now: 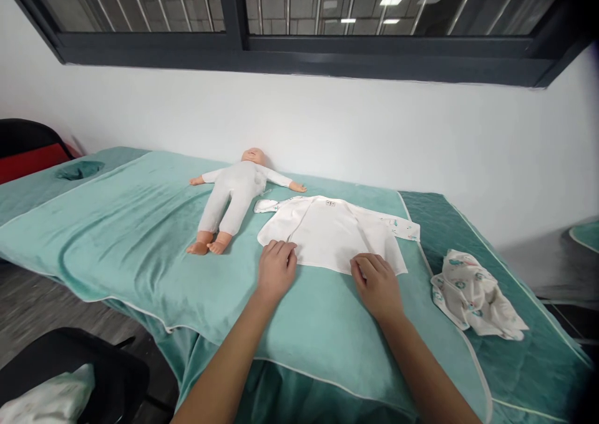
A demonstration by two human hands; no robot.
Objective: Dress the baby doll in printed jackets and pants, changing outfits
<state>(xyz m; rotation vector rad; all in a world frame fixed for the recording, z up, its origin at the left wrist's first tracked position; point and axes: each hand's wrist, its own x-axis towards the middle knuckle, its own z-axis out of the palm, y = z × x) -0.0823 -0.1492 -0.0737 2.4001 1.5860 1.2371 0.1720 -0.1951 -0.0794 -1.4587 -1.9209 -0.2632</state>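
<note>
A white baby shirt [327, 234] lies spread flat on the bed, its sleeves stretched out to both sides and a small print at the neckline. My left hand [277, 267] is closed at the left part of its lower hem, fingers curled over the cloth. At the right part of the same hem, my right hand [378, 282] is closed too, thumb and fingers together on the edge. The fingertips are partly hidden. Behind and left of the shirt, a baby doll [234, 187] in a white suit lies on its back with arms spread and feet bare.
A crumpled printed baby garment [475, 296] lies to the right on the bed's darker cover [528, 365]. Green sheets [140, 243] cover the bed, which stands against a white wall under a barred window. At lower left, a black chair [88, 349] bears some cloth.
</note>
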